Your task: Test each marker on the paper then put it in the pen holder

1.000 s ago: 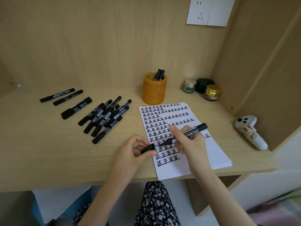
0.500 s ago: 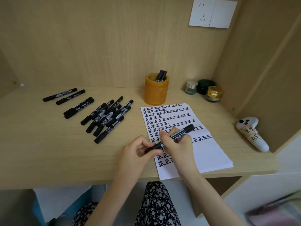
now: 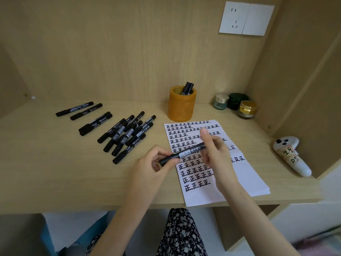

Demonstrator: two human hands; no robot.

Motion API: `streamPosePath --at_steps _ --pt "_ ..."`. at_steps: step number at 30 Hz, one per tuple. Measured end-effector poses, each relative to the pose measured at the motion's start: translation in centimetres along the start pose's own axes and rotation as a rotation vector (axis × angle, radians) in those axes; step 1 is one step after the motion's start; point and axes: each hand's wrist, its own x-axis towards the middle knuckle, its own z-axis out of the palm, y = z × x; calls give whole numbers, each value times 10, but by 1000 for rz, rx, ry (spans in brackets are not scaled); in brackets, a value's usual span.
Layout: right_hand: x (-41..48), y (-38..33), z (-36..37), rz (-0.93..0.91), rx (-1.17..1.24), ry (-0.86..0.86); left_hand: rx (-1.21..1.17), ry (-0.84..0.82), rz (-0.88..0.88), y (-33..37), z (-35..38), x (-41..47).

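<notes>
A black marker (image 3: pixel 186 153) hangs level just above the written-on paper (image 3: pixel 245 183), the left hand (image 3: pixel 149 168) pinching its cap end and the right hand (image 3: pixel 216 154) curled round the barrel. A cap pressed on crookedly could work loose on the way to the pen holder (image 3: pixel 181 108), leaving the tip to dry.

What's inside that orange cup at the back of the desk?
Two black markers stick up out of the orange pen holder, leaning right. Its wall hides their lower parts and whatever else lies at the bottom.

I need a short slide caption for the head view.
The left hand and right hand hold one black marker over the paper; loose markers lie left, pen holder behind.
</notes>
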Motion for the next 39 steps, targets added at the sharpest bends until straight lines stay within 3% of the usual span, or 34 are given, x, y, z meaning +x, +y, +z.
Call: streamPosePath --at_steps 3,5,8,13,17,21,25,31,39 --pt "4 4 -13 -289 -367 139 65 1 -37 -7 -4 2" --pt "5 6 -14 -473 -519 18 71 11 -59 -9 -5 4" --pt "6 13 -8 -612 -553 -272 64 17 -18 -6 -2 8" --pt "12 15 2 -695 -614 -334 68 9 42 -1 -1 19" --pt "31 3 9 -636 -560 -305 61 6 -43 -3 -5 30" --pt "68 -24 17 -484 -334 -57 341 106 -67 -27 -15 35" --pt "122 -46 32 -560 -168 115 465 227 4 -44 -24 35" --pt "184 -63 51 -623 -195 260 604 238 36 -55 -35 37" --pt "218 -37 65 -422 -421 172 661 222 -35 -63 -38 37"
